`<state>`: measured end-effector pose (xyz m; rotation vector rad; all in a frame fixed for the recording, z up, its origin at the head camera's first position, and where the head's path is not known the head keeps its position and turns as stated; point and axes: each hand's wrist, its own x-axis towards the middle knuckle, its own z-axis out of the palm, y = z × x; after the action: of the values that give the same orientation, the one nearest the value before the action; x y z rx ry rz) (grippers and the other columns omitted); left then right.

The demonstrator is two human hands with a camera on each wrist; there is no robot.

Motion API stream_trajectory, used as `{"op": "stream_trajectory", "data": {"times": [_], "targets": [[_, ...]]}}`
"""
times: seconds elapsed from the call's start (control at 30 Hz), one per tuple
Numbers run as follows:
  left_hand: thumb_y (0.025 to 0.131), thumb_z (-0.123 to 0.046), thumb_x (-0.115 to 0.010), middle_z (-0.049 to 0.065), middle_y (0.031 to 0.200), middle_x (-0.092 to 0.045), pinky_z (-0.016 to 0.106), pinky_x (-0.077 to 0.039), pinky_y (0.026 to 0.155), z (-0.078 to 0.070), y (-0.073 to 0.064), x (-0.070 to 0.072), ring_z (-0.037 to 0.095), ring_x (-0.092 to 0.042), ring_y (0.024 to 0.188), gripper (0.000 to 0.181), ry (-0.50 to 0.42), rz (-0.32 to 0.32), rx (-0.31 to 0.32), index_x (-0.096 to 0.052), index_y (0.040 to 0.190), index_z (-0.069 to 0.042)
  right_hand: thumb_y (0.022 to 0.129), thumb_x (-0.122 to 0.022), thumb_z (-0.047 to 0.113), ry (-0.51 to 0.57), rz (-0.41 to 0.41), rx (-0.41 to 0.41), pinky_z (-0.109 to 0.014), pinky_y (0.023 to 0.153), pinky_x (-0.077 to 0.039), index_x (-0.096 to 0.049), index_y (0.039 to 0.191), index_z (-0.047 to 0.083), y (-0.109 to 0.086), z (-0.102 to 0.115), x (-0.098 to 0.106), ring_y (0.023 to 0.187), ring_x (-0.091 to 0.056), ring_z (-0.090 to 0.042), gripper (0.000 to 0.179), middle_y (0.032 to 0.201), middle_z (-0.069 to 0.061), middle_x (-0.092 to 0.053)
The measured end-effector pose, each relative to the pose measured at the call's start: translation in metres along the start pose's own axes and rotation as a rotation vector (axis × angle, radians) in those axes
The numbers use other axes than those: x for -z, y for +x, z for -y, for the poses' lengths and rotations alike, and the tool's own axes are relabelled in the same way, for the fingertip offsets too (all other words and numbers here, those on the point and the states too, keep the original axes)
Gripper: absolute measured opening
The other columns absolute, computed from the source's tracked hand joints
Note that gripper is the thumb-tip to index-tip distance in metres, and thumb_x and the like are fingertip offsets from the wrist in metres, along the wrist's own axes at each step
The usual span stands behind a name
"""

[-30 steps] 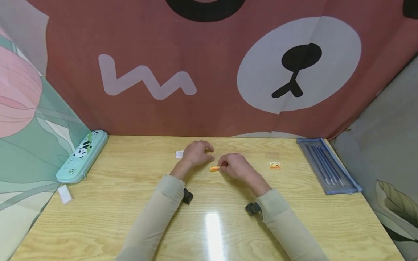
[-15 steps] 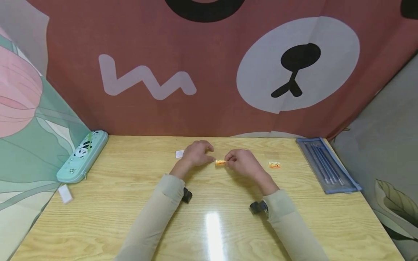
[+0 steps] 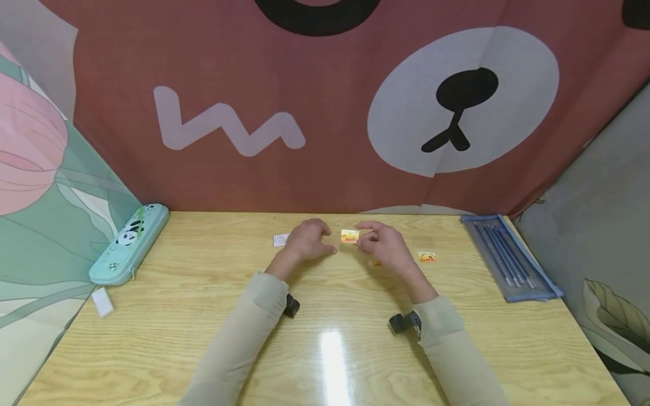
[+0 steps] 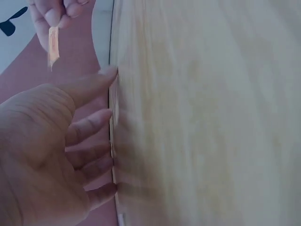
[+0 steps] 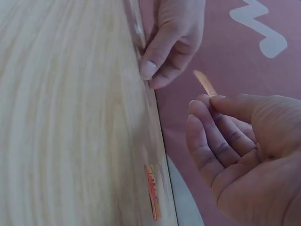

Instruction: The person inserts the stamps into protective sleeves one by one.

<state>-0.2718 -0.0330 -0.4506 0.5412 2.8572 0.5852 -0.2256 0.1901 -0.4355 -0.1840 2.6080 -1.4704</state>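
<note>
My right hand (image 3: 386, 245) pinches a small orange-and-yellow picture card (image 3: 350, 235) by its edge, raised above the table. The right wrist view shows that card (image 5: 205, 84) nearly edge-on between thumb and fingertips. Left of it, my left hand (image 3: 307, 239) rests on the wooden table, fingers loosely bent and holding nothing; its fingertips touch the tabletop in the left wrist view. A second orange card (image 3: 378, 263) lies mostly hidden beneath the right hand. Further right lies a third orange card (image 3: 427, 257). Beside the left hand is a white printed card (image 3: 280, 239), partly covered.
A turquoise panda pencil case (image 3: 129, 242) lies at the left edge, with a small white rectangular piece (image 3: 102, 302) in front of it. At the right is a blue-edged mesh pouch (image 3: 510, 259) holding several pencils. A red-brown printed cloth (image 3: 244, 180) hangs behind the table.
My right hand has lifted the orange card from the table, moving it away from me and slightly right, and turned its picture face into view. The left hand has barely moved.
</note>
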Motion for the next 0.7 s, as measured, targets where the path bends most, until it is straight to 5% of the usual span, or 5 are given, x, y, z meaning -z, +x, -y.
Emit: {"op": "stream_trajectory", "data": {"times": [0.17, 0.33, 0.53, 0.7], "targets": [[0.091, -0.033, -0.076, 0.006, 0.147, -0.054, 0.045, -0.046, 0.113, -0.004, -0.002, 0.003, 0.029, -0.043, 0.143, 0.023, -0.013, 0.03, 0.044, -0.078, 0.108, -0.018, 0.1, -0.064, 0.013, 0.113, 0.0, -0.058, -0.044, 0.086, -0.063, -0.057, 0.143, 0.01, 0.001, -0.001, 0.003, 0.099, -0.075, -0.031, 0.044, 0.11, -0.019, -0.076], [0.091, -0.019, -0.073, 0.001, 0.123, -0.066, 0.041, -0.049, 0.108, -0.004, -0.002, 0.003, 0.022, -0.056, 0.125, 0.006, -0.028, 0.016, -0.006, -0.078, 0.086, -0.02, 0.097, -0.064, 0.012, 0.163, -0.019, -0.112, -0.041, 0.088, -0.063, -0.064, 0.133, 0.006, 0.002, -0.002, 0.004, 0.1, -0.074, -0.031, 0.036, 0.111, -0.02, -0.075], [0.091, -0.008, -0.068, 0.0, 0.092, -0.072, 0.032, -0.055, 0.082, -0.001, -0.005, 0.005, 0.016, -0.065, 0.087, 0.009, -0.171, -0.013, -0.051, -0.072, 0.092, -0.016, 0.096, -0.066, 0.013, 0.187, -0.036, -0.123, -0.04, 0.087, -0.063, -0.065, 0.121, -0.001, 0.003, -0.005, 0.005, 0.102, -0.072, -0.035, 0.028, 0.113, -0.023, -0.073], [0.095, -0.01, -0.067, 0.004, 0.096, -0.074, 0.028, -0.055, 0.07, 0.003, -0.012, 0.014, 0.019, -0.069, 0.08, 0.024, -0.435, -0.01, -0.014, -0.068, 0.118, -0.013, 0.098, -0.067, 0.018, 0.229, -0.034, -0.106, -0.043, 0.09, -0.062, -0.064, 0.116, -0.003, 0.001, -0.005, 0.011, 0.104, -0.071, -0.037, 0.027, 0.117, -0.027, -0.07]]}}
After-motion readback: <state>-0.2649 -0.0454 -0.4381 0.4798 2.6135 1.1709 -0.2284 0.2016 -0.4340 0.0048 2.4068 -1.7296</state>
